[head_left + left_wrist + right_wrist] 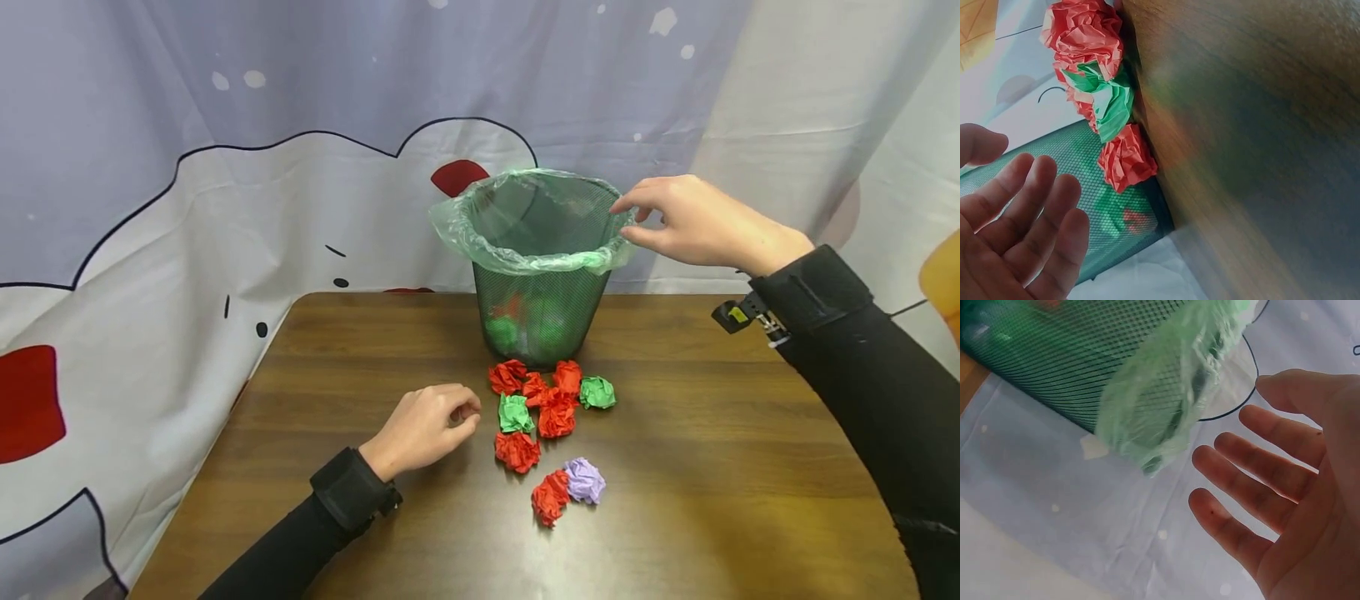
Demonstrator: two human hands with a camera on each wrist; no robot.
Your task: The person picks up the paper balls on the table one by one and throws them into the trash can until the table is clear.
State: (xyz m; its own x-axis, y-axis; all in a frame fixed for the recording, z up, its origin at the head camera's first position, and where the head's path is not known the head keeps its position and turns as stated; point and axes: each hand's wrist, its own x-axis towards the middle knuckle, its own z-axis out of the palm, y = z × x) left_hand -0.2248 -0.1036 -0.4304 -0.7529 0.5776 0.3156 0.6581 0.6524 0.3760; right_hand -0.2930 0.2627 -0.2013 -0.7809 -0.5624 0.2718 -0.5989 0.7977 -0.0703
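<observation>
Paper balls (557, 414) observed as matt, rough, sharply creased. Near the far edge of the desk (337, 350), a fine-mesh wastebasket (542, 312) is lined with a thin, glossy plastic bag (513, 263). Wood-grained desk: smooth, glossy. Cloth backdrop (337, 67): matt, creased.

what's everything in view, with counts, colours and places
table: one, brown, foreground
backdrop: one, blue-grey and white, behind table
mesh bin: one, dark, on table
liner: one, translucent green, over bin rim
red paper balls: at least six, red, before bin
green paper balls: two, green, before bin
lavender paper ball: one, lavender, by a red one
bin contents: count unclear, red and green, inside
yellow object: one, yellow, right edge
wristbands: two, black, wrists
sleeves: two, black, arms
left hand: one, bare, left of balls
right hand: one, bare, by liner
</observation>
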